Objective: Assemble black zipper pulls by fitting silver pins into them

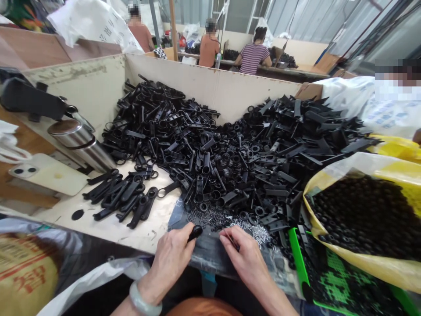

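Note:
My left hand [173, 252] is closed around a black plastic part [195, 232], whose rounded end sticks out past the thumb. Opposite it, my right hand [245, 254] is pinched shut on a thin dark piece [234, 242], mostly hidden by the fingers; its kind does not show. Both hands are apart, over a dark mat [210, 250] at the front edge of the table. Just beyond them lie small silver pins [261, 232] and tiny black pieces [210, 218]. Behind these rises a heap of loose black plastic parts [204, 153], many with ring ends.
At left lie several black handle-like pieces [128, 197], a steel flask [87, 147] and a pale phone [49, 173]. At right stand a yellow sack [311, 210] of small black parts and a green crate [297, 259]. Pale boards [184, 74] wall the table; people work beyond.

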Demonstrator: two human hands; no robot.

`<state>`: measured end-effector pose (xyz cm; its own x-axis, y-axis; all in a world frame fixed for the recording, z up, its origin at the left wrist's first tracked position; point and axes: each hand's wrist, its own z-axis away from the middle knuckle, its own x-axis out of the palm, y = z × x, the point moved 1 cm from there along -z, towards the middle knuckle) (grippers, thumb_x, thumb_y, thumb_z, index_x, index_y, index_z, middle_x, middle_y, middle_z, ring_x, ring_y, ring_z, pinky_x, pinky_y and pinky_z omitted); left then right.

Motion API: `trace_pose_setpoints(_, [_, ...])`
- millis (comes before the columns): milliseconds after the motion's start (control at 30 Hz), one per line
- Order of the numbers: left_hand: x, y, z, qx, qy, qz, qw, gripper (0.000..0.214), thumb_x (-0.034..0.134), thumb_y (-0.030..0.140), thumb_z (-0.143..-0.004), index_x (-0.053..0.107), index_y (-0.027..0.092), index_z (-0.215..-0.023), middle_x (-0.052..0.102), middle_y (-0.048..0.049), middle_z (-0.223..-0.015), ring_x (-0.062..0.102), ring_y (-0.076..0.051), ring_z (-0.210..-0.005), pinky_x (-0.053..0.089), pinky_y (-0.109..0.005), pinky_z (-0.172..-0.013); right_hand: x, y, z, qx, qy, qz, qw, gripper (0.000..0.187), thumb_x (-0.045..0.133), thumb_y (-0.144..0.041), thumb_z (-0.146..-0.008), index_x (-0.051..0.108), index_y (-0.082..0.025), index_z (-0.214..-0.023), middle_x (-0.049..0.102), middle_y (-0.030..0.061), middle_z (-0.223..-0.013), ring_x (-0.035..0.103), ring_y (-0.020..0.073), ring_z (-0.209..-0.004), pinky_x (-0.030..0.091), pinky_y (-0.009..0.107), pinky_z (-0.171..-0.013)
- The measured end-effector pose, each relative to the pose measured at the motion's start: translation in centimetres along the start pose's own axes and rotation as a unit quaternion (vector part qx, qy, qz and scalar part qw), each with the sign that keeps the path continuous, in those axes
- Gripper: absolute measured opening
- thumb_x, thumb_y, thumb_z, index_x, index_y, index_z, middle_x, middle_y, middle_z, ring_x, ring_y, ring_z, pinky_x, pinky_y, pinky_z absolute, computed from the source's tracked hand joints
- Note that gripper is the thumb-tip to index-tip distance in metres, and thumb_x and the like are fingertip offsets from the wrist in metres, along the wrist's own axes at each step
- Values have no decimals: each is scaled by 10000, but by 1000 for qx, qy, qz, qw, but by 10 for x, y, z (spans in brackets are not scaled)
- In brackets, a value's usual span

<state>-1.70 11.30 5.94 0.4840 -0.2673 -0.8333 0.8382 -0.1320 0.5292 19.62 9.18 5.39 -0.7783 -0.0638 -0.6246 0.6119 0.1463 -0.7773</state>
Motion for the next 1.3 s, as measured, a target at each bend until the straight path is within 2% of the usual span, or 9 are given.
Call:
trace_pose_setpoints(333, [1, -13, -4, 58, 8, 58, 997, 174, 499, 134, -888, 645, 219, -848, 688, -47, -752, 648, -247, -722, 358, -328, -667, 13, -3, -24, -80, -46, 197, 976, 181, 540, -182, -1016, 694, -222, -930, 691, 40, -918, 692, 176, -706, 468, 241, -625])
trace_pose_setpoints(533, [-3, -3, 8, -27, 51, 216, 975, 227, 523, 328, -932, 586, 210, -749, 505, 48, -557, 468, -128, -514, 310, -243, -517, 12, -13, -24, -68, -14, 110, 991, 207, 535, -188, -1011, 726, -211, -934, 678, 34, -862, 669, 162, -727, 474, 226, -661])
trace_pose_setpoints(600, [-4, 3, 13, -124, 37, 410, 903, 269, 599, 453, -903, 611, 199, -813, 421, 92, -487, 345, -89, -428, 238, -212, -439, 11, -23, -22, -36, 19, -26, 999, 201, 575, -266, -999, 751, -213, -918, 651, 17, -792, 628, 162, -697, 474, 235, -645])
trace_pose_setpoints(700, [-1, 14, 19, -241, -10, 694, 678, 369, 842, 468, -699, 645, 178, -813, 385, 134, -403, 235, -35, -358, 171, -186, -402, 14, -38, -17, 5, 50, -197, 979, 227, 642, -374, -958, 790, -219, -884, 620, 10, -744, 566, 157, -637, 452, 245, -584])
trace_pose_setpoints(733, [0, 17, 20, -256, -17, 737, 625, 390, 894, 439, -638, 648, 173, -782, 399, 133, -386, 236, -23, -343, 174, -181, -398, 15, -43, -15, 9, 54, -223, 973, 229, 655, -387, -949, 798, -222, -877, 627, 15, -755, 567, 158, -644, 451, 245, -580])
trace_pose_setpoints(800, [1, 23, 21, -272, -22, 782, 560, 404, 952, 385, -566, 651, 165, -721, 432, 121, -372, 262, -12, -323, 190, -174, -388, 19, -49, -13, 6, 56, -251, 966, 217, 671, -384, -942, 805, -232, -865, 651, 26, -778, 585, 162, -668, 455, 243, -584])
trace_pose_setpoints(867, [2, 27, 21, -279, -25, 803, 526, 400, 973, 346, -541, 642, 161, -668, 459, 108, -372, 291, -11, -315, 204, -171, -382, 21, -51, -12, -3, 60, -259, 964, 199, 676, -367, -944, 808, -242, -864, 668, 29, -785, 602, 164, -682, 460, 239, -588])
trace_pose_setpoints(1100, [4, 35, 24, -265, -40, 816, 512, 363, 953, 327, -600, 631, 162, -631, 485, 90, -374, 310, -14, -310, 212, -179, -384, 21, -47, -11, -27, 82, -242, 967, 150, 686, -315, -946, 795, -251, -866, 674, 13, -770, 610, 152, -667, 467, 226, -588])
trace_pose_setpoints(1300, [1, 37, 27, -245, -23, 746, 618, 330, 880, 402, -675, 692, 155, -787, 528, 68, -402, 307, -22, -332, 199, -172, -396, 14, -45, -9, -62, 66, -189, 978, 189, 640, -297, -980, 784, -227, -879, 672, 24, -782, 626, 157, -674, 485, 236, -601])
